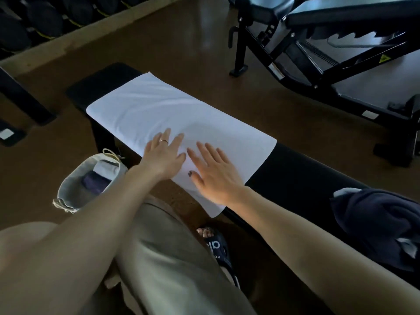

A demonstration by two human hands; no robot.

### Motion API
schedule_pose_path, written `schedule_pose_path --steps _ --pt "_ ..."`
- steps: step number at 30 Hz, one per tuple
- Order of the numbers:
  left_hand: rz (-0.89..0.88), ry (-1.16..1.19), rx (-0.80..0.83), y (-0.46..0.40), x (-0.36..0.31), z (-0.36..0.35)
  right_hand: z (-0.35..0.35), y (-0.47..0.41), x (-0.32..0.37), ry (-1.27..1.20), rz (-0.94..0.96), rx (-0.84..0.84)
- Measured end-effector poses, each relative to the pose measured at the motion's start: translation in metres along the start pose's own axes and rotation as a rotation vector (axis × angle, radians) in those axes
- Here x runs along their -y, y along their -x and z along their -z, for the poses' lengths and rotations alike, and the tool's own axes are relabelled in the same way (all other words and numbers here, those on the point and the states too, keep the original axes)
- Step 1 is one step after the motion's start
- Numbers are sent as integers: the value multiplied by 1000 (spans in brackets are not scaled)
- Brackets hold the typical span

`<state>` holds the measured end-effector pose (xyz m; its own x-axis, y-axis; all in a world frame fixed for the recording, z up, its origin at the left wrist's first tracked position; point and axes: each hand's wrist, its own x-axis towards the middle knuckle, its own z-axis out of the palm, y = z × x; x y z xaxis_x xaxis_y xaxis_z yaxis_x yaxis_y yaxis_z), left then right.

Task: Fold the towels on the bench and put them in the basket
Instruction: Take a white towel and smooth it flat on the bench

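Both palms are down flat on the white towel (172, 114), which lies spread along the black counter (295, 169): the left hand (164, 154), ring on one finger, rests fingers straight at the towel's near edge, and the right hand (213, 171) lies just beside it, fingers spread, gripping nothing. Down on the floor by the person's left side sits the basket (68, 192), with folded towels (100, 176) already inside, one pale and one dark. Further right on the counter, well apart from the hands, a dark heap (375, 221) of cloth lies bunched up.
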<state>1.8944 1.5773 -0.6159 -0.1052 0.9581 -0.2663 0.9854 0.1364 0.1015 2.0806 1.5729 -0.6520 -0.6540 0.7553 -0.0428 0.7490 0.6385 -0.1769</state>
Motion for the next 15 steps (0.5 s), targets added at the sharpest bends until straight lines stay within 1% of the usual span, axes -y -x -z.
schedule_pose_path --steps 3,5,10,14,15 --pt "18 -22 132 3 33 -4 -11 3 8 67 14 23" --pt "-7 -9 169 6 47 -9 -13 13 7 94 12 27" --pt "-33 24 126 7 51 -13 -18 54 9 141 54 12" --pt "-66 30 99 6 57 -13 -9 59 13 164 25 105" --pt "-71 37 73 5 58 -11 -4 53 15 152 14 99"
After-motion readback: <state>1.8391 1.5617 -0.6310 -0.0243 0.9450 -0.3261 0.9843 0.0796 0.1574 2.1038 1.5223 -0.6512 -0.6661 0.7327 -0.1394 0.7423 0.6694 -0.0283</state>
